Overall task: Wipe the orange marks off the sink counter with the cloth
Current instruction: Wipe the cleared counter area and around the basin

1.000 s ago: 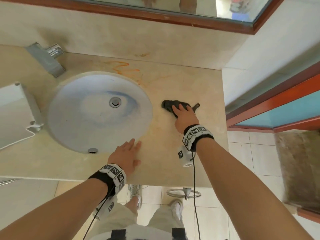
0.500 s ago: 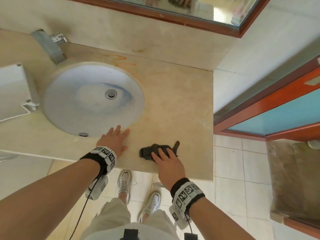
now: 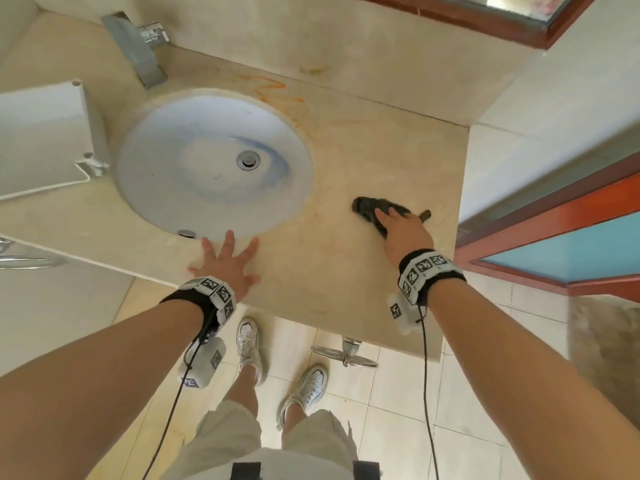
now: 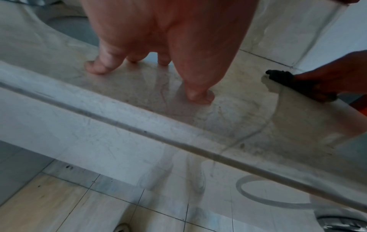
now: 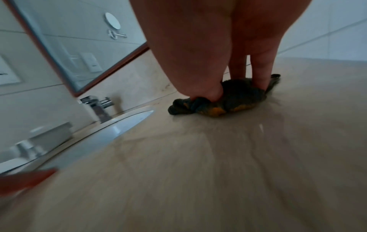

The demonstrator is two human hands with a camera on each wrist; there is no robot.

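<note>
Cloth (image 3: pixel 377 210), dark and bunched, orange-stained on its underside in the right wrist view, pinned to the counter (image 3: pixel 363 271) by the right hand (image 3: pixel 403 233), fingertips (image 5: pixel 260 81) pressing down into it rather than curling round. Back out at about 3 o'clock of the basin (image 3: pixel 214 164) now, after sitting near the counter's front edge half a second ago: a forward stroke, away from the body, over the same patch it covered a second ago. Left hand (image 3: pixel 228 263) flat and spread at the basin's 6 o'clock, bracing, holding nothing, barely shifted. Probably mid-scrub on the right-hand stretch, with a faint orange haze there. Orange marks (image 3: pixel 273 90) at roughly 1 o'clock of the basin, near the back wall, plainly unwiped, so much work left. Beige stone top, glossy, damp-looking behind the cloth. Chrome tap (image 3: pixel 138 46) at 11 o'clock, white tray (image 3: pixel 45 133) at 9 o'clock, wood-framed mirror (image 3: pixel 502 15) above, tiled floor (image 3: pixel 398 410) below.
</note>
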